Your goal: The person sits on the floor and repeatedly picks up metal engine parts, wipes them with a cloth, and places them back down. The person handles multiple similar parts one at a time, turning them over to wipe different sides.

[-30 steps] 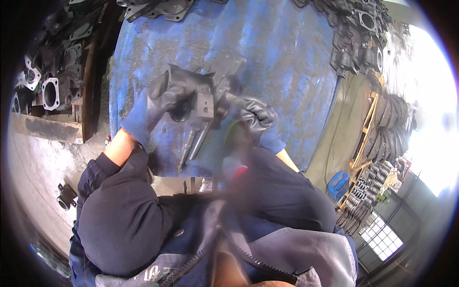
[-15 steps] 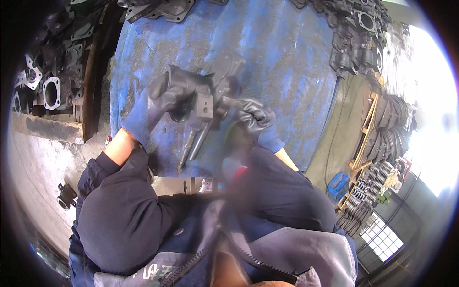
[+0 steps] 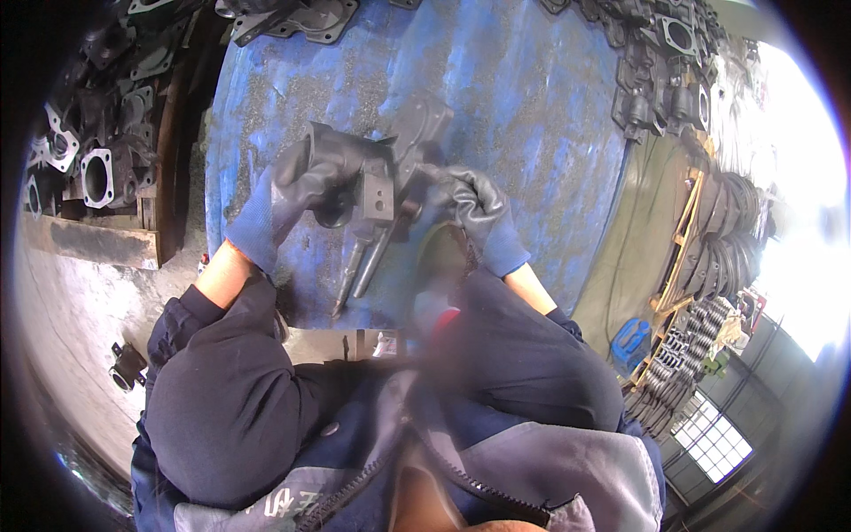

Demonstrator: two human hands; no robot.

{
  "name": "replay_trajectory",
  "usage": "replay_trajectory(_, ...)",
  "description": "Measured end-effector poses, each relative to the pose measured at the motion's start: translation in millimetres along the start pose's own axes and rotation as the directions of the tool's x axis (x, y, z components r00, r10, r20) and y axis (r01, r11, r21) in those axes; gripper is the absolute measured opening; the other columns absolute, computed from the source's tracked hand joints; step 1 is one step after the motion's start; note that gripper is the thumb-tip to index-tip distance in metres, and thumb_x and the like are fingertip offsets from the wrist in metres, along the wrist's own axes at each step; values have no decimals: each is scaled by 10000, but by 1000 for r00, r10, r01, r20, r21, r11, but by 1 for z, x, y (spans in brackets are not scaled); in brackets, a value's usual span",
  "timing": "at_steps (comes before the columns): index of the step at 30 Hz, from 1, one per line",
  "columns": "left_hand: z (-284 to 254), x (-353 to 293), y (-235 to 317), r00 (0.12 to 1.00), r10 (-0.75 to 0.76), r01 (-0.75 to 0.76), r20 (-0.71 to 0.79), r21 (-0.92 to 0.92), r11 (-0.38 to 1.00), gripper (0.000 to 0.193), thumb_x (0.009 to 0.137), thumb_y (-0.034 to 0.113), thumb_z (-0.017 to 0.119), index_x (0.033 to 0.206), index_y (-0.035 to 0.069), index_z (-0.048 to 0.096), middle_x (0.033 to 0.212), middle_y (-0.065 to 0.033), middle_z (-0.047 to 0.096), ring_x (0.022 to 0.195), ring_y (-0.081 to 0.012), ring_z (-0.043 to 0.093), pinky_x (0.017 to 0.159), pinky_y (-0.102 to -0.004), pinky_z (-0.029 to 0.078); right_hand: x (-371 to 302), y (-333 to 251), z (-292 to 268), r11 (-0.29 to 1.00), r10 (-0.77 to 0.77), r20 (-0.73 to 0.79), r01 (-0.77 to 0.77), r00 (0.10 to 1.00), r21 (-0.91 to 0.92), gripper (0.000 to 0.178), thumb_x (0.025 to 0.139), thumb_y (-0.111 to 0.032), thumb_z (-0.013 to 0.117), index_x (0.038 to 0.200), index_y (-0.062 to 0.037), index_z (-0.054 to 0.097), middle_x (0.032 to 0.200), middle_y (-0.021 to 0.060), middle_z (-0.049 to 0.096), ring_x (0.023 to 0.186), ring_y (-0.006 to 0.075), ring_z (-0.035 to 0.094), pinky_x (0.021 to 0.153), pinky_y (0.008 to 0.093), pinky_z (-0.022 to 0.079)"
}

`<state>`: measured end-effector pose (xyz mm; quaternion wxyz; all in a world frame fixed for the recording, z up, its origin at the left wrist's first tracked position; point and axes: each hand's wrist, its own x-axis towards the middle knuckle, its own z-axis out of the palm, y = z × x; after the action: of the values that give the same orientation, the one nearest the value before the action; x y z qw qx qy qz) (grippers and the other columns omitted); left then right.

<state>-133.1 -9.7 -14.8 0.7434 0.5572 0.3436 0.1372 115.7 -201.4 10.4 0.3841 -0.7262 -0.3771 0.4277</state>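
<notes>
Gripping the dark grey cast-metal part (image 3: 378, 182) just left of the frame's centre with the left hand (image 3: 299, 188) in its blue-and-black glove, I had the similarly gloved right hand (image 3: 479, 209) curled beside the part's right side; whether it held anything, I could not tell. Two slim grey metal rods (image 3: 349, 277) slanted below the part, over the scuffed blue work surface (image 3: 532, 133). Dark metal castings (image 3: 658, 75) crowded the upper right.
</notes>
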Motion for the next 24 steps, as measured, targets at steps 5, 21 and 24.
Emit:
replay_trajectory(5, 0, 3, 2, 998, 67, -68, 14, 54, 996, 672, 877, 662, 633, 1154, 49, 620, 964, 13, 595, 913, -102, 563, 788, -257, 482, -2, -10, 4, 978, 22, -145, -51, 989, -202, 494, 857, 141, 498, 1302, -60, 568, 1141, 94, 667, 984, 184, 679, 858, 264, 542)
replay_trajectory(21, -6, 2, -9, 998, -40, 42, 46, -43, 998, 453, 942, 438, 664, 1187, 60, 611, 1040, 11, 610, 959, -100, 577, 833, -271, 500, 3, -2, 8, 986, -165, -139, 159, 976, -52, 430, 894, 130, 463, 1282, -26, 564, 987, 106, 664, 907, 181, 688, 830, 295, 563)
replay_trajectory(24, -5, 0, -8, 998, -27, 31, 54, -87, 996, 474, 930, 462, 679, 1182, 65, 617, 1051, 7, 613, 974, -99, 571, 836, -277, 499, 4, -2, 8, 991, -126, -138, 131, 982, 23, 291, 930, 22, 503, 1183, -34, 635, 942, 106, 683, 850, 168, 660, 783, 287, 531)
